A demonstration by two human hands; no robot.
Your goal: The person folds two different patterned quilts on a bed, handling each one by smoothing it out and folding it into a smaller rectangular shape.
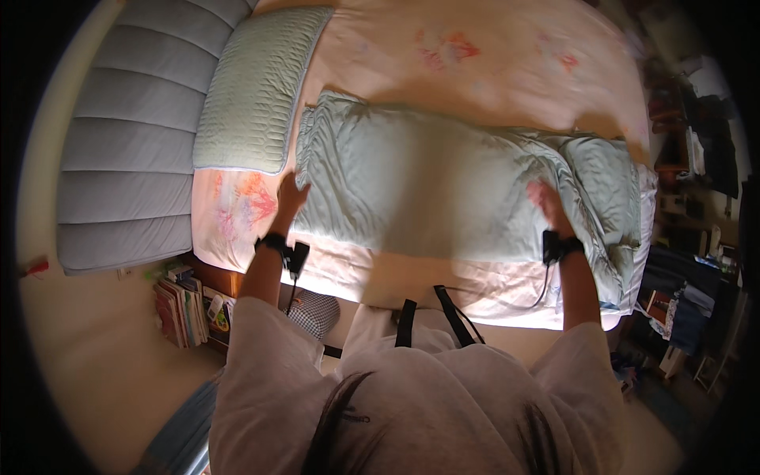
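Note:
A pale green quilt (475, 190) lies folded in a long strip across the bed before me, with creases and a loose folded layer (602, 178) at its right end. My left hand (292, 195) is at the quilt's left edge, thumb apart from the fingers; no cloth shows in its grasp. Over the right part of the quilt is my right hand (545, 202), blurred, its fingers spread and seemingly empty. Whether either hand touches the cloth is unclear. Each wrist wears a black strap with a small device and a cable.
A quilted green pillow (255, 95) lies against the grey padded headboard (136, 136). Peach sheeting with coral prints (510, 77) covers the mattress. Books (181, 309) and a checked item (314, 312) stand low at the left. Dark clutter (683, 279) lines the right side.

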